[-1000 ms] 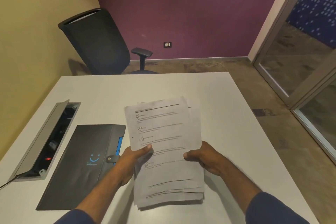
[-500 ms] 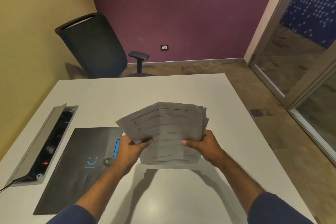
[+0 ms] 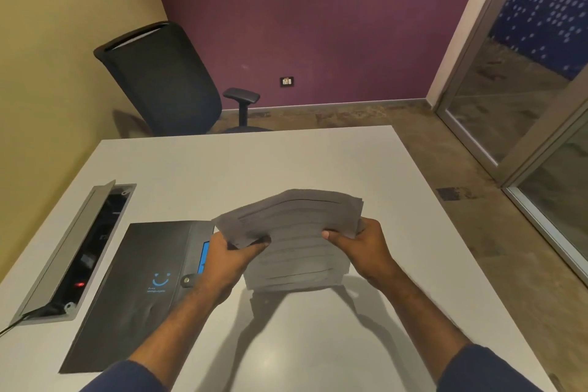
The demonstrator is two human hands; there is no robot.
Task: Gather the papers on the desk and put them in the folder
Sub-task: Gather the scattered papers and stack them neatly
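Note:
A stack of printed white papers stands nearly upright on the white desk, its lower edge resting on the surface and its top leaning away from me. My left hand grips the stack's left side with the thumb on the front sheet. My right hand holds the right side the same way. A closed black folder with a blue smile logo and a snap tab lies flat on the desk just left of my left hand.
An open grey cable box is set into the desk at the left, with a red light inside. A black office chair stands beyond the desk's far edge. Glass doors are on the right.
The papers went from lying flat in my hands to standing on their lower edge on the desk. Both hands slid up to the sides of the stack.

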